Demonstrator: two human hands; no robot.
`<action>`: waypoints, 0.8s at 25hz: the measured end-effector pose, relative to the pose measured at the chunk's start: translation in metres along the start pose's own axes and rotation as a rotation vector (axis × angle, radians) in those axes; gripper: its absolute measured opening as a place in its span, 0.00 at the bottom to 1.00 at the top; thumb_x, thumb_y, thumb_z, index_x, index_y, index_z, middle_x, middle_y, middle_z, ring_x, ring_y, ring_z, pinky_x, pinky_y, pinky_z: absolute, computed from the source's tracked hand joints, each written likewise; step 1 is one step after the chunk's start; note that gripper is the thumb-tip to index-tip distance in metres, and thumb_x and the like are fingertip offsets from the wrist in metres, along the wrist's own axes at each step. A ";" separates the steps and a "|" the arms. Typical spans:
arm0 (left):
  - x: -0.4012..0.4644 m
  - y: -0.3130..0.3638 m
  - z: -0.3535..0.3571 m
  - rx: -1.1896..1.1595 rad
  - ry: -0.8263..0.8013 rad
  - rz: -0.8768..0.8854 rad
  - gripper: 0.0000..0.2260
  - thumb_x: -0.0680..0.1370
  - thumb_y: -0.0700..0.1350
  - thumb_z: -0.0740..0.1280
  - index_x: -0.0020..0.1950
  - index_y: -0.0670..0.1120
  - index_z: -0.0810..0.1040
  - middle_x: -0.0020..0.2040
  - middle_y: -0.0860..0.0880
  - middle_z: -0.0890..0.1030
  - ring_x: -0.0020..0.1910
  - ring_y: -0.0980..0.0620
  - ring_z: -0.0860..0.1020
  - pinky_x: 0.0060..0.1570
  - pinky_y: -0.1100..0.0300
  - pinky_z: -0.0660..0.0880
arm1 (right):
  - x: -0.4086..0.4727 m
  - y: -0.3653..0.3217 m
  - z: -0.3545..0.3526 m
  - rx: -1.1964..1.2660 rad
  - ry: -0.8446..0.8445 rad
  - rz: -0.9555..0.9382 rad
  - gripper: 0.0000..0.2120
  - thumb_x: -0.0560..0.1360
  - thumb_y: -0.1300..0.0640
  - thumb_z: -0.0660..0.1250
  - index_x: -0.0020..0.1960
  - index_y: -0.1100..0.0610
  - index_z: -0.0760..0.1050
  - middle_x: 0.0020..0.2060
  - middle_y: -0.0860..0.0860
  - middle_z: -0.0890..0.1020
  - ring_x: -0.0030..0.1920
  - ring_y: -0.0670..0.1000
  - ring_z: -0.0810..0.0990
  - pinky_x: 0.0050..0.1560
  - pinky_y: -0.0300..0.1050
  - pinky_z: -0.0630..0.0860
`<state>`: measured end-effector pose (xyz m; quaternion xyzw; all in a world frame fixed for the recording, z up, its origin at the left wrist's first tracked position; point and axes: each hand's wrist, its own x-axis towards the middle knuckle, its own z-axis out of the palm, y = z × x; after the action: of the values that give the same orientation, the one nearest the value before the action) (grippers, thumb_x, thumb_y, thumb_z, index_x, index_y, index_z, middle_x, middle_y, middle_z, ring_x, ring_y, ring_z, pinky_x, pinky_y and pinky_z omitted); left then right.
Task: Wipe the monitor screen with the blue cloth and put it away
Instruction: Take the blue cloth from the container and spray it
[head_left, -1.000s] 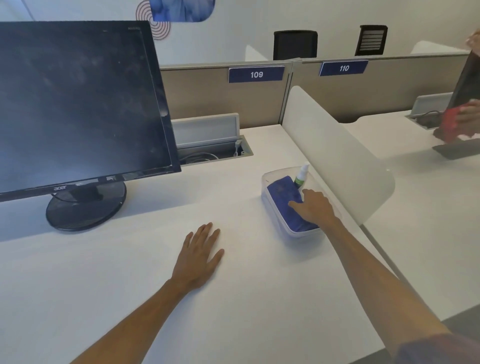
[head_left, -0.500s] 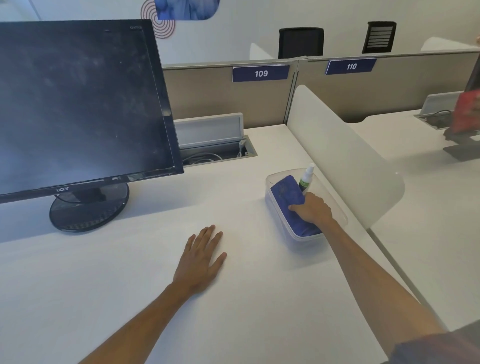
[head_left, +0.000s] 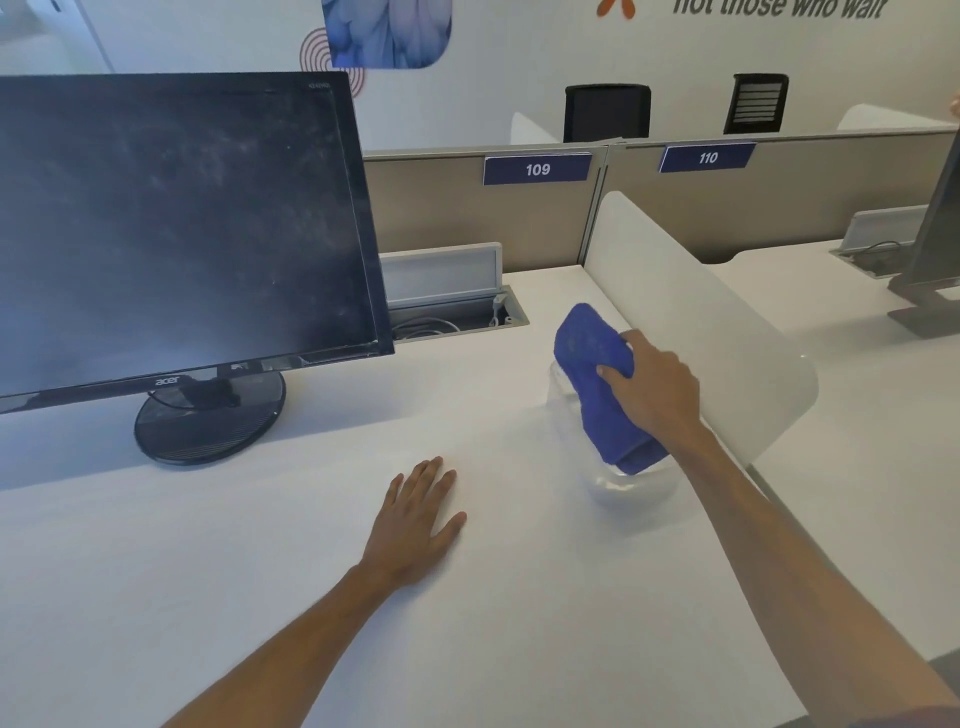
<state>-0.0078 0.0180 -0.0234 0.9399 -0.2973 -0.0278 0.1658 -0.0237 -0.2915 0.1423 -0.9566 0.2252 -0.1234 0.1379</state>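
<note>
A black monitor (head_left: 171, 228) with a dusty, smeared screen stands on its round base at the left of the white desk (head_left: 260, 597). My right hand (head_left: 652, 389) is shut on the blue cloth (head_left: 597, 384), which hangs folded just above the clear plastic container (head_left: 628, 486) at the desk's right side. The cloth's lower end still dips into the container. My left hand (head_left: 418, 519) lies flat on the desk, fingers apart, holding nothing. The spray bottle is hidden behind cloth and hand.
A white curved divider (head_left: 691, 312) rises right behind the container. An open cable tray (head_left: 452, 312) sits behind the monitor. Beige partitions labelled 109 and 110 close the back. Another monitor (head_left: 935, 249) stands on the neighbouring desk at far right.
My right hand closed on the blue cloth in the container and lifted it up out of the box. The left hand stayed flat on the desk.
</note>
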 end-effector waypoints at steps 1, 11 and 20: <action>-0.003 -0.004 -0.004 0.002 0.007 0.001 0.36 0.74 0.69 0.38 0.77 0.52 0.55 0.79 0.54 0.50 0.77 0.54 0.47 0.74 0.57 0.38 | -0.004 -0.010 -0.011 -0.024 0.049 -0.013 0.22 0.80 0.44 0.59 0.70 0.54 0.66 0.52 0.57 0.81 0.49 0.59 0.79 0.46 0.46 0.69; -0.060 -0.073 -0.032 0.011 0.021 -0.097 0.34 0.75 0.66 0.43 0.76 0.50 0.59 0.79 0.50 0.54 0.78 0.51 0.51 0.75 0.53 0.44 | -0.079 -0.106 0.030 0.441 -0.106 -0.029 0.22 0.76 0.42 0.66 0.66 0.50 0.70 0.55 0.49 0.81 0.53 0.54 0.79 0.53 0.49 0.74; -0.090 -0.104 -0.041 0.013 0.018 -0.097 0.32 0.76 0.64 0.42 0.77 0.53 0.55 0.79 0.51 0.52 0.78 0.52 0.49 0.75 0.53 0.43 | -0.130 -0.130 0.138 0.851 -0.503 0.282 0.16 0.74 0.46 0.71 0.58 0.53 0.77 0.52 0.49 0.83 0.54 0.54 0.82 0.58 0.53 0.78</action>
<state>-0.0182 0.1613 -0.0226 0.9544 -0.2502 -0.0253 0.1608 -0.0435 -0.0902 0.0332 -0.7761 0.2415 0.0495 0.5804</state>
